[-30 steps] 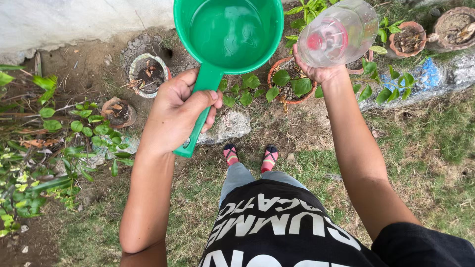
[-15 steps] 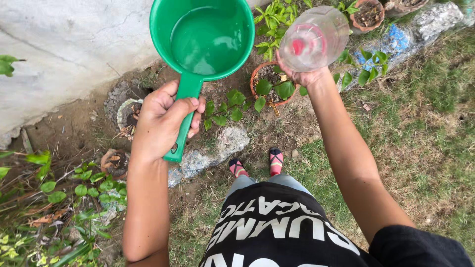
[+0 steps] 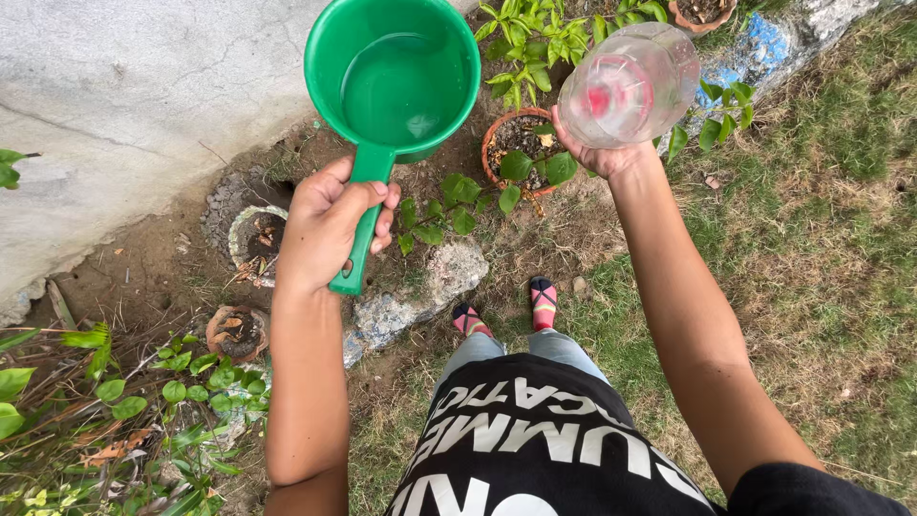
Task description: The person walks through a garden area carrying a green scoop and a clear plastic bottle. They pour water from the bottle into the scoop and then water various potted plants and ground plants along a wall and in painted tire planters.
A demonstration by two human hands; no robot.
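The green dipper (image 3: 394, 81) is held out level in front of the person, above the bare soil at the foot of a pale concrete wall (image 3: 124, 105), and its round bowl holds water partway up. The left hand (image 3: 330, 225) is wrapped tight around the dipper's straight green handle, thumb along the upper side and fingers curled underneath, with the handle's end sticking out below the fist. The right hand (image 3: 602, 153) is closed from below around a clear plastic bottle (image 3: 629, 86), which is tilted with its far end toward the camera, and something red shows through the plastic. Between the two hands and lower down stands a clay pot (image 3: 521, 158) of soil with a few broad green leaves. A leafy green plant (image 3: 535, 38) rises just behind it. Near the person's sandalled feet (image 3: 506, 311) lies a grey stone (image 3: 449, 272), and patchy dry grass (image 3: 821, 239) covers the ground to the right.
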